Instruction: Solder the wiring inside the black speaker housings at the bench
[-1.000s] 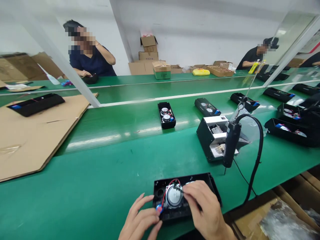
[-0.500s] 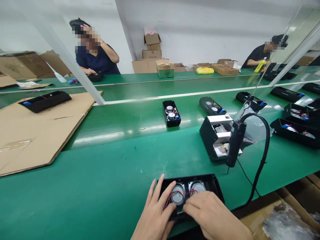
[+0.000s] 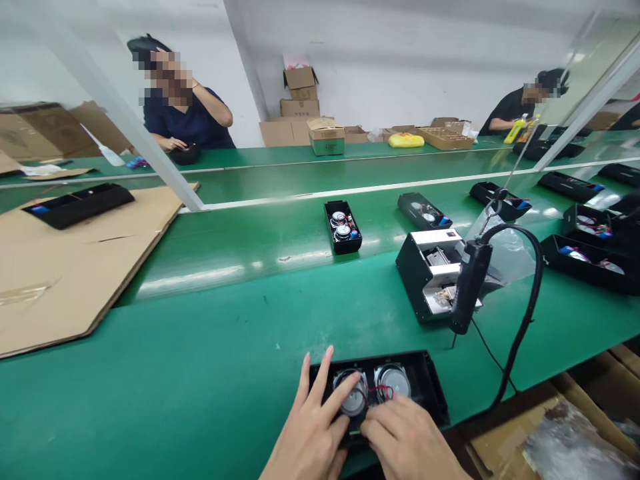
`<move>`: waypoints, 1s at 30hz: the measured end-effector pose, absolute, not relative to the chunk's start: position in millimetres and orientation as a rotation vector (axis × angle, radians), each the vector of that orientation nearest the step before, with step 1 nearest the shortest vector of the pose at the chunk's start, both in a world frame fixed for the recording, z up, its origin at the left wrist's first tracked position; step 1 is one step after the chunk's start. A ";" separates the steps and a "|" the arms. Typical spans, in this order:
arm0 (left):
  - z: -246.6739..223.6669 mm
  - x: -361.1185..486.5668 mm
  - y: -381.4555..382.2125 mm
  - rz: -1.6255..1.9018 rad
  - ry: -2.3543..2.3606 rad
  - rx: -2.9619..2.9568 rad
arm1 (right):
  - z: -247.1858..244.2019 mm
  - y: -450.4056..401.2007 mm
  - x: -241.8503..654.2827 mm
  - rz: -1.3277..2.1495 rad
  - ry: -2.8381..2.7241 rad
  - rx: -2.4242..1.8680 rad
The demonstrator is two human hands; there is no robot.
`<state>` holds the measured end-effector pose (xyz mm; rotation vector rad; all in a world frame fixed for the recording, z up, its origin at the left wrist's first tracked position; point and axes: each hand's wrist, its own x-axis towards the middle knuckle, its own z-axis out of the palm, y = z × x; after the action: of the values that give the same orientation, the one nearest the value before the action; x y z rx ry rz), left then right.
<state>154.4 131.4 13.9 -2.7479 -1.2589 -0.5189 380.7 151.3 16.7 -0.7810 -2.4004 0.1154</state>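
A long green desk (image 3: 210,347) is seen stretching left to right, with a large cardboard sheet (image 3: 65,267) laid on its far left part. To the right, an open black box with metal parts (image 3: 430,273) is set on the desk, and a black electric screwdriver (image 3: 467,290) is hung just in front of it. At the near edge, a black speaker housing (image 3: 425,383) with two round drivers is laid flat. The left hand (image 3: 310,433) is spread, its fingers (image 3: 345,393) rested on the left driver (image 3: 353,399). The right hand (image 3: 407,440) is curled at the housing's near side; whether anything is pinched cannot be told. Red wires (image 3: 383,390) are seen between the drivers.
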 end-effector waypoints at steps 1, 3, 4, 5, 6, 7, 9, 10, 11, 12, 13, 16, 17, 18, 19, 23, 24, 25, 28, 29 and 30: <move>14.7 154.7 132.7 -0.495 -1.253 -2.743 | 14.5 150.0 378.7 0.095 -2.383 -0.789; 15.2 154.1 137.3 -0.484 -1.255 -2.770 | 14.9 149.1 376.4 0.096 -2.380 -0.808; 15.5 153.4 141.3 -0.491 -1.267 -2.819 | 17.7 150.0 376.1 0.115 -2.405 -0.817; 16.5 152.4 146.8 -0.495 -1.295 -2.889 | 22.5 152.3 376.4 0.159 -2.446 -0.830; 18.6 151.3 153.7 -0.498 -1.348 -2.967 | 29.3 156.2 376.9 0.230 -2.499 -0.852; 22.3 150.0 162.1 -0.492 -1.423 -3.047 | 38.1 162.0 377.3 0.328 -2.559 -0.888; 34.1 147.5 182.3 -0.454 -1.622 -3.191 | 60.5 179.5 377.0 0.544 -2.676 -0.980; 41.9 146.4 193.5 -0.434 -1.729 -3.247 | 73.1 190.6 375.8 0.623 -2.720 -1.045; 50.4 145.3 204.9 -0.414 -1.830 -3.298 | 85.7 202.4 373.8 0.687 -2.773 -1.105; 58.9 144.4 215.8 -0.394 -1.925 -3.345 | 97.4 214.2 371.2 0.771 -2.841 -1.172; 66.9 143.7 225.8 -0.376 -2.015 -3.391 | 107.5 225.2 368.3 0.830 -2.855 -1.227; 83.0 143.2 246.6 -0.383 -2.223 -3.486 | 125.1 247.7 360.0 0.928 -2.856 -1.246; 85.2 143.3 250.0 -0.398 -2.263 -3.501 | 126.8 251.1 357.9 0.934 -2.856 -1.236; 85.8 143.6 251.7 -0.419 -2.290 -3.506 | 126.9 252.8 356.4 0.934 -2.858 -1.234; 85.3 143.7 252.2 -0.444 -2.307 -3.501 | 125.9 253.2 355.3 0.932 -2.859 -1.242; 80.1 143.2 249.0 -0.504 -2.306 -3.488 | 119.7 250.2 354.6 0.940 -2.852 -1.272; 79.5 142.8 248.5 -0.503 -2.296 -3.491 | 118.6 249.9 355.1 0.930 -2.854 -1.263; 79.2 142.5 248.4 -0.491 -2.283 -3.500 | 117.8 250.0 355.8 0.915 -2.858 -1.247; 79.8 141.9 249.5 -0.446 -2.242 -3.535 | 117.2 251.7 358.3 0.860 -2.888 -1.192; 79.9 141.8 249.8 -0.442 -2.228 -3.545 | 117.4 252.2 358.9 0.851 -2.898 -1.180; 80.0 141.7 250.0 -0.445 -2.216 -3.552 | 117.7 252.5 359.3 0.851 -2.907 -1.174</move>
<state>141.7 250.0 80.0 -3.5521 -2.2162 -0.4453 359.3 252.5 117.7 -1.1736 -2.9066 0.8513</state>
